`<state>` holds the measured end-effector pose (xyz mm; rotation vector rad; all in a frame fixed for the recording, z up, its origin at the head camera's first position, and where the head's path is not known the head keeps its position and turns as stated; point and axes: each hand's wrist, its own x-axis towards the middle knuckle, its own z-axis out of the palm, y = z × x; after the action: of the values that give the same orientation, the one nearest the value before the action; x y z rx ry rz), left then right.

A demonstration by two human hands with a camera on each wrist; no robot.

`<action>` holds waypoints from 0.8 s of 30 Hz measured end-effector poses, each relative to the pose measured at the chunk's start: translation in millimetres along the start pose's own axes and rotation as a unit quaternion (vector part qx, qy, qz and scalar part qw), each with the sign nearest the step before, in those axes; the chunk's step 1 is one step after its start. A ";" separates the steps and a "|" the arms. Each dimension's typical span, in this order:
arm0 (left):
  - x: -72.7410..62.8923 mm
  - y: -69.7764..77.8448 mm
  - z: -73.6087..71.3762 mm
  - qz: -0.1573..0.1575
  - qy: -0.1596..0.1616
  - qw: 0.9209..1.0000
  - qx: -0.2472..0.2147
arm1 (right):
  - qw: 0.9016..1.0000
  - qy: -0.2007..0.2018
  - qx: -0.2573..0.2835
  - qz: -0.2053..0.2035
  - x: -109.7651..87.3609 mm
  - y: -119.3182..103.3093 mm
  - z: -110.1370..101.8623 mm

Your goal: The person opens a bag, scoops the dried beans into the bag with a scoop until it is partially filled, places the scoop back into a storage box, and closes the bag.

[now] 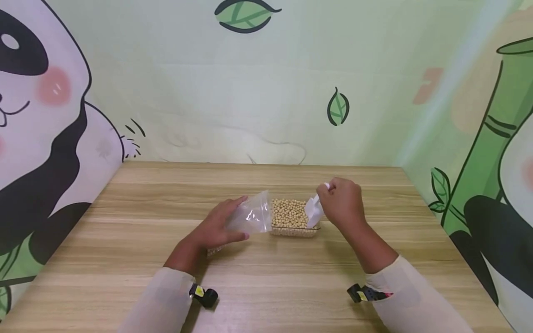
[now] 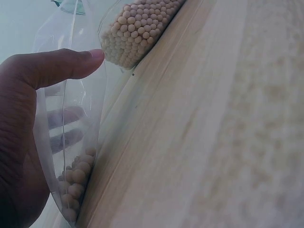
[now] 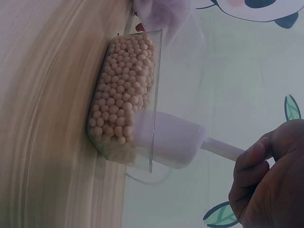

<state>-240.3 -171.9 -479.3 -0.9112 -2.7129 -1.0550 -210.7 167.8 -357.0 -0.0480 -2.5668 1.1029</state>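
Observation:
My left hand [image 1: 214, 227] grips a clear plastic bag [image 1: 252, 215], its mouth facing right toward a clear container [image 1: 293, 233]. In the left wrist view the thumb [image 2: 66, 67] lies on the near side of the bag, and fingers show through it from behind. A small heap of soybeans [image 2: 76, 180] sits at the bag's bottom. The container stands on the table, largely filled with soybeans [image 1: 287, 212]. With its fingers curled round the handle, my right hand [image 1: 343, 201] holds a white scoop [image 3: 175, 140]. The scoop's front end dips among the soybeans at the container's right end.
Both hands are over a wood-grain table [image 1: 275, 286]. Behind it rises a pale green backdrop [image 1: 179, 83] printed with leaves, pandas and bamboo. Each wrist wears a small black camera, the left one [image 1: 204, 296] close to the table's surface.

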 end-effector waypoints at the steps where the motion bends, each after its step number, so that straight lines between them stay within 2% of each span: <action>1: 0.2 -2.9 1.4 0.000 0.001 1.000 0.002 | 1.000 0.002 0.003 0.007 0.4 1.9 -0.8; 6: -0.6 3.1 -1.6 -0.005 0.000 1.000 -0.008 | 0.996 -0.020 0.046 0.070 1.0 10.8 -7.4; 11: -0.3 14.7 -6.8 -0.028 -0.016 0.999 -0.007 | 0.986 -0.047 0.092 0.131 0.1 20.3 -11.1; 16: 0.1 19.1 -8.7 -0.040 -0.023 0.999 -0.001 | 0.969 -0.063 0.165 0.172 -2.0 29.3 -9.5; 19: 0.3 19.8 -8.9 -0.039 -0.022 0.999 -0.004 | 0.956 -0.067 0.211 0.194 -3.6 33.7 -9.0; 24: 0.6 18.4 -8.2 -0.038 -0.022 0.999 -0.004 | 0.937 -0.075 0.253 0.230 -6.1 38.5 -8.7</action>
<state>-231.5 -166.2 -462.1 -0.8483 -2.8018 -1.0737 -206.1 199.7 -380.5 -0.4708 -2.3672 1.9813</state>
